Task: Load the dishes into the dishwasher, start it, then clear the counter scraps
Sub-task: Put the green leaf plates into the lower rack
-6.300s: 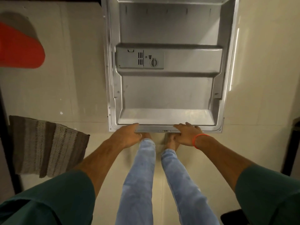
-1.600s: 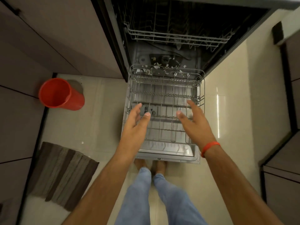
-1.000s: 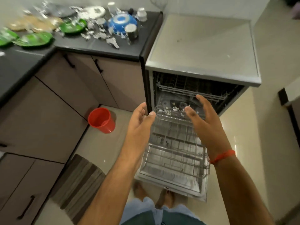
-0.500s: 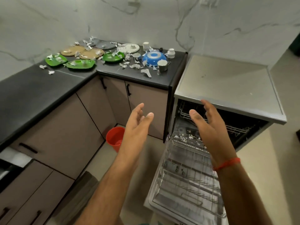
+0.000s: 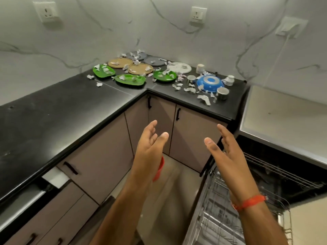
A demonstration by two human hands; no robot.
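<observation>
Both your hands are up in front of you with fingers straight and spread, palms turned toward each other, and neither has hold of anything: the left hand and the right hand hang in the air short of the black counter. Take the blue bowl as your landmark, upside down near the counter's right end. The dishes all lie beyond your fingertips, up and away from you: two steel cups, one just in front of the bowl and one just to its left, a white plate behind and left of it, then three green plates, the nearest left of the bowl, with tan and grey plates behind them toward the wall. Crumpled paper scraps are strewn among and on all of these. The dishwasher stands just right of the bowl, door down, its lower rack pulled out below your right hand and bare as far as shows. Your right hand is the nearer one to the bowl and cups; your left lines up better with the green plates. Loading has not begun, so I judge the next reach goes forward over the counter edge
</observation>
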